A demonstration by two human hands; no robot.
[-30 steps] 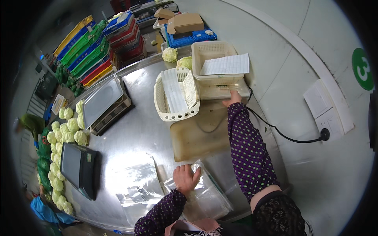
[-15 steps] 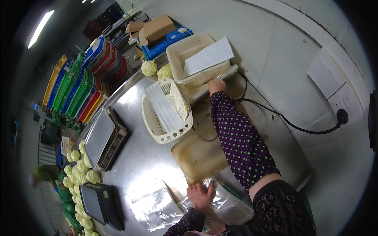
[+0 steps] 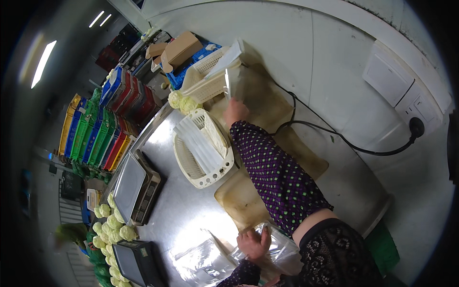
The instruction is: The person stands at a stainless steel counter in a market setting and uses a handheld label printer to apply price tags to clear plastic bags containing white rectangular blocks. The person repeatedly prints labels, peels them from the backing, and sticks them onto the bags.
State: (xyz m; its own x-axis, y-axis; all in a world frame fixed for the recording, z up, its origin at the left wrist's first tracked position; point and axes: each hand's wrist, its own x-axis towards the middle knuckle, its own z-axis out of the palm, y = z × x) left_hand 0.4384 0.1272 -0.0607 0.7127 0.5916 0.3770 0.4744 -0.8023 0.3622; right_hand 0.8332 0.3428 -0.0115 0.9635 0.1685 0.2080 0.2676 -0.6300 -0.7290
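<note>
The right hand [image 3: 235, 112] is gripping clear film [image 3: 233, 85] just beside the tub [image 3: 203, 90], fingers bending around its near end; the fingertips are not showing. The left hand [image 3: 254, 244] is resting on the bags [image 3: 285, 257], fingers lying side by side, thumb standing apart. A strip of table [image 3: 175, 202] is running between the basket [image 3: 185, 162] and the farther scale [image 3: 128, 189]. More steel is showing between the board [image 3: 241, 203] and the table's right edge, below the cable [image 3: 366, 153].

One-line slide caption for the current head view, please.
Right hand grips clear plastic film near a white oblong plastic basket; left hand rests on clear plastic sheets atop a shiny metal table.
</note>
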